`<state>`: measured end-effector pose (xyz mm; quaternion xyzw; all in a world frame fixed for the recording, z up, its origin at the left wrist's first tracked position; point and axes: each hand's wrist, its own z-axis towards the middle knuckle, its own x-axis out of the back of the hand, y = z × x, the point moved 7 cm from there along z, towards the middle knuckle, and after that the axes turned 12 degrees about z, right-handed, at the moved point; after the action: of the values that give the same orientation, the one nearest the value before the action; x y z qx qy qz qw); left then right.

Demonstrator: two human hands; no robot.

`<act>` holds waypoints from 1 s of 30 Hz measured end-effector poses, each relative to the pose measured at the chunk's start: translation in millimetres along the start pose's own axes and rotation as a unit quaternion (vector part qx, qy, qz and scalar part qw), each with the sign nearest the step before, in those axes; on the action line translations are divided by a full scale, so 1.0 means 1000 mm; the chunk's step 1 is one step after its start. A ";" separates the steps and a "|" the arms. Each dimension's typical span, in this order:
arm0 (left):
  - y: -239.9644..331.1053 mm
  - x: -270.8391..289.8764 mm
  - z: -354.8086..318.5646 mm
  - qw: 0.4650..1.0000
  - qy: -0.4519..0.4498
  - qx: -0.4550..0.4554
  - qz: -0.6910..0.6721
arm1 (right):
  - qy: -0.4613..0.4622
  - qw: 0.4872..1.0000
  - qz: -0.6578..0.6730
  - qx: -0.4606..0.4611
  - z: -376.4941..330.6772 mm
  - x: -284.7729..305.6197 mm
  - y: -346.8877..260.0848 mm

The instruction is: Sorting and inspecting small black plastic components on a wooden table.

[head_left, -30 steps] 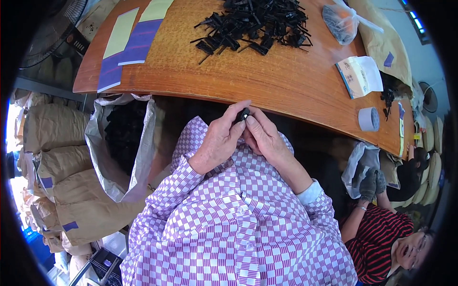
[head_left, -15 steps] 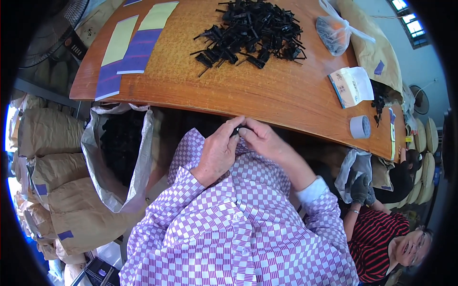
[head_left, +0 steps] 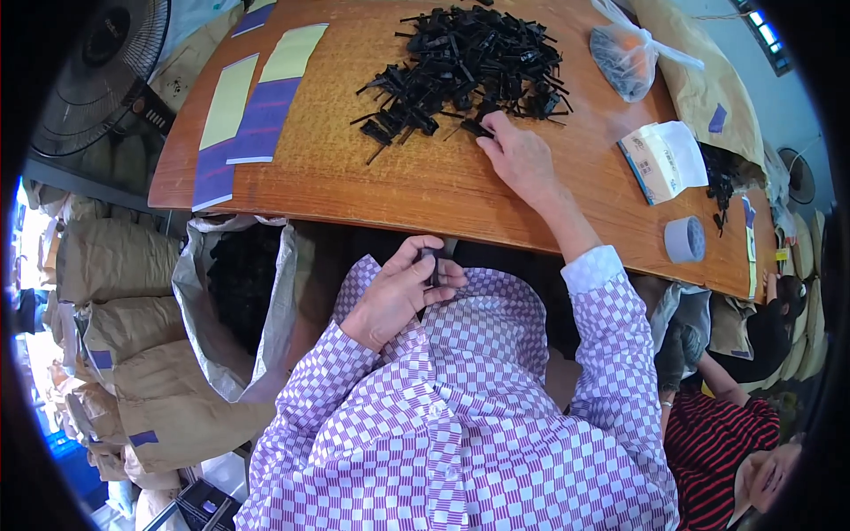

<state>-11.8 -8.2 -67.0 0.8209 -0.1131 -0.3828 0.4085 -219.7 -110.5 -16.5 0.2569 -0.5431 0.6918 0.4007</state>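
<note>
My left hand (head_left: 397, 290) is in front of my lap, just below the table edge. Its thumb and fingers close on a small black plastic part (head_left: 431, 265), mostly hidden by them. Over the table my right hand (head_left: 524, 166) reaches to the near side of a heap of black plastic parts (head_left: 474, 57) with thin prongs. Thumb and forefinger pinch one black plastic piece (head_left: 478, 129) at the heap's edge.
An open white sack (head_left: 282, 319) of black pieces stands left of my lap. On the wooden table (head_left: 354, 190) lie purple-and-yellow strips (head_left: 266, 119), a small carton (head_left: 657, 164), a tape roll (head_left: 683, 239) and a tied plastic bag (head_left: 624, 66). A person in stripes (head_left: 717, 442) sits at right.
My right hand has left my left hand and moved up and forward to the heap, where it pinches a piece. The left hand stays near my lap, still holding its part.
</note>
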 end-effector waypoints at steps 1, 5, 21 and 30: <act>-0.003 0.000 0.003 0.997 -0.015 0.018 -0.076 | 0.037 0.997 0.057 0.041 -0.005 0.006 0.001; -0.016 0.012 0.011 0.985 -0.050 0.037 -0.163 | -0.021 0.985 0.154 0.069 -0.039 0.022 -0.029; 0.006 -0.031 -0.003 0.986 -0.166 0.001 0.002 | -0.112 0.937 0.229 0.238 -0.134 0.017 -0.096; 0.020 -0.023 -0.003 0.979 -0.011 -0.085 0.187 | -0.077 0.909 0.406 -0.063 -0.143 0.007 -0.076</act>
<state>-22.9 -7.5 -38.5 0.7435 -0.2363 -0.3167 0.5396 -149.2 35.0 -9.2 0.0412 -0.6719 0.7372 0.0579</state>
